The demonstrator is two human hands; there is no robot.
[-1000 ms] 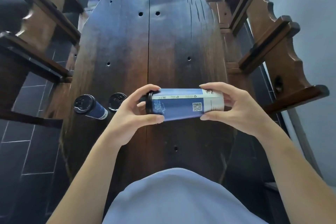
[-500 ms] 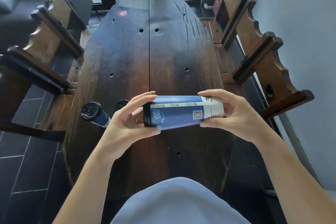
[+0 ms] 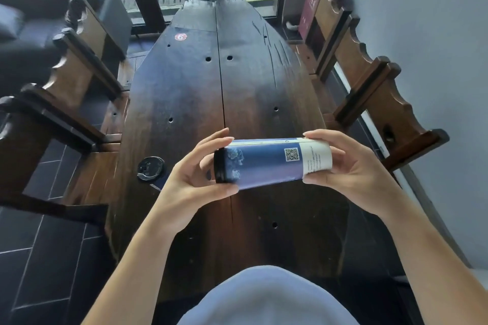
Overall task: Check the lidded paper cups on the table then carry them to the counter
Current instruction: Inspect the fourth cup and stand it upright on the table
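Hands [image 3: 195, 182] [image 3: 351, 169] grip tapered blue paper cup [image 3: 266, 163] sideways, black lid [image 3: 219, 165] left.

**Readable marks: a table number, a QR code, small print**

A round red sticker [image 3: 180, 36] on the far part of the dark wooden surface [image 3: 184, 92] bears a white "6". The blue paper cup [image 3: 266, 163] lying sideways carries a black-and-white QR code [image 3: 291, 154] on its wall, and beside it, on the white band near the base, lines of fine print [image 3: 315, 159] too small to read. A red sign [image 3: 310, 12] by the window has pale characters, blurred beyond reading.
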